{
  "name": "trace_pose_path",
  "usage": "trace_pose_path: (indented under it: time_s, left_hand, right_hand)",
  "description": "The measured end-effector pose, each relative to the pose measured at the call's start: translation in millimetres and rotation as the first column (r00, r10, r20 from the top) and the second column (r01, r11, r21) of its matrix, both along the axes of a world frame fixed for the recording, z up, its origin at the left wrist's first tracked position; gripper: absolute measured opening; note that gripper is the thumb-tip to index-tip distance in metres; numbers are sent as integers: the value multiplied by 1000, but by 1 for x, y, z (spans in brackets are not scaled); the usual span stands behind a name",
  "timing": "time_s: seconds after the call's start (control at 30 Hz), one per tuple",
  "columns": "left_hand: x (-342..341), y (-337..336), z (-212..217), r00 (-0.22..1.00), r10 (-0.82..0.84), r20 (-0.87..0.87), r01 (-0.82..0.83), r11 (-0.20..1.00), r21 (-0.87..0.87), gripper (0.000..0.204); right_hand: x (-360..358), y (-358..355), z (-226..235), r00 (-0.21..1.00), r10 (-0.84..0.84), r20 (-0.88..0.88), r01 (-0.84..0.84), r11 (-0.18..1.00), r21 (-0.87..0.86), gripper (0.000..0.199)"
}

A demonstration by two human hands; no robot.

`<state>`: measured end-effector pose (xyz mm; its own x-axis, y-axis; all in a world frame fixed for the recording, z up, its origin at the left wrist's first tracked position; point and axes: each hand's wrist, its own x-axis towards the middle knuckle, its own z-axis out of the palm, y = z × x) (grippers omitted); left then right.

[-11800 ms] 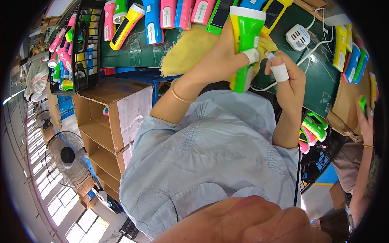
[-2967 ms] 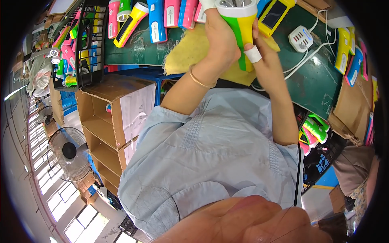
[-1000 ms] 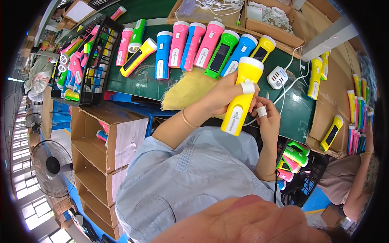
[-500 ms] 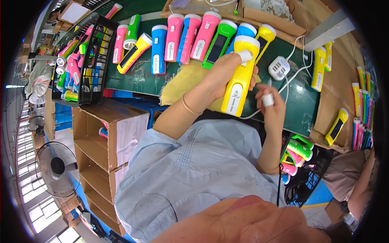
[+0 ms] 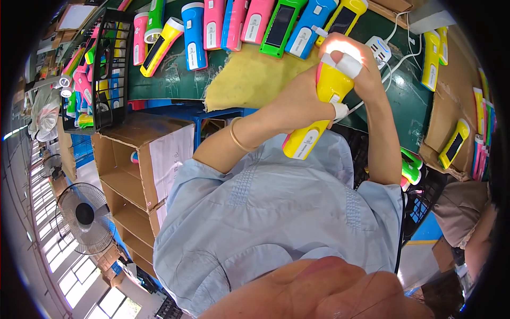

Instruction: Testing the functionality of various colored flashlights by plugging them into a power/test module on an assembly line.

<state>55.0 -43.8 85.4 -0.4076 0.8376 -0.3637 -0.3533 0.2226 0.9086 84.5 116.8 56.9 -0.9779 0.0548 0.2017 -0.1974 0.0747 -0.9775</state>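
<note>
A yellow flashlight (image 5: 334, 85) with a pink edge is held slantwise in front of my chest, its head pointing up and away. My left hand (image 5: 305, 103) wraps round its body, the thumb beside the switch. White tape covers that thumb's tip. Bright light glows at the head, where my right hand (image 5: 369, 77) curls its fingers over the rim, a taped finger lying across it. Beyond the hands stand several flashlights in a row, among them a green one (image 5: 279, 32) with a dark panel and a blue one (image 5: 304, 34). A yellow cloth (image 5: 239, 82) lies on the green tabletop (image 5: 178, 82).
At the right of the table is a white charging hub (image 5: 378, 50) with cables. A black basket (image 5: 110, 66) of flashlights stands at the left, above a cardboard shelf (image 5: 142, 133). A fan (image 5: 84, 213) is farther left. More flashlights lie on cardboard (image 5: 449, 103) at the right.
My right hand has moved up onto the flashlight's head, which now glows. My left thumb has shifted from the head down to the body, and the flashlight is turned. The whole view has shifted.
</note>
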Motion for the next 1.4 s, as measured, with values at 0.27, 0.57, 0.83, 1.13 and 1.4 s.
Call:
trace_pose_path:
  time_s: [0.27,0.57,0.83,1.13,1.4]
  left_hand:
    - [0,1,-3,885,-37,463,-26,991,129,37]
    - [-16,7,-13,978,59,199,-77,994,82,35]
    - [-37,7,-9,922,180,344,-247,955,164,28]
    - [-40,18,-20,873,351,340,-419,895,151,30]
    - [-94,36,19,546,537,-643,-418,839,347,60]
  right_hand:
    - [-4,-5,-13,992,80,-95,-107,942,-318,29]
    - [-11,1,9,976,-198,89,164,942,291,28]
    - [38,-25,-6,915,-393,88,361,898,250,18]
    - [62,-34,-11,915,-295,277,347,924,-163,27]
    - [71,-11,-17,919,-333,211,384,877,-288,22]
